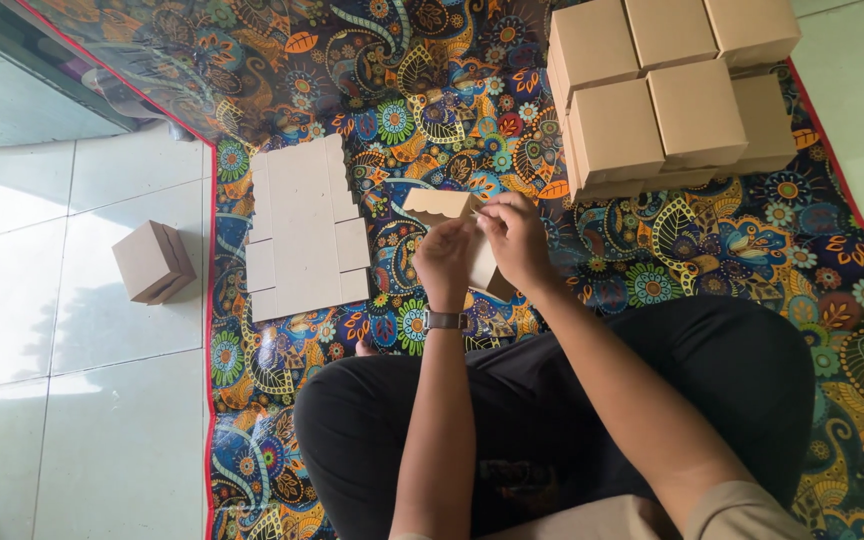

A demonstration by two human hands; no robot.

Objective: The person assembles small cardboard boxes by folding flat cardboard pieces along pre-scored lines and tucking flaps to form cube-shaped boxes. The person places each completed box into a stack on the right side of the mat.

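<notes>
A half-folded cardboard box [457, 225] was gripped above the patterned mat [432, 100] by both hands, the left hand [444, 262] clasped on its near side and the right hand [517, 240] pinching a flap, wrists raised over crossed legs. A stack of flat blanks [302, 230] was left unfolded alongside; finished boxes [672, 85] were piled beyond, and one box [153, 262] was set apart on the tiles.

A patterned floor mat [652, 250] with a red edge covers the centre and right of the frame. A stack of folded brown boxes [667, 90] sits at upper right. Flat cardboard blanks [302, 230] lie left of centre. One folded box [152, 262] rests on white floor tiles [72, 400] at left.
</notes>
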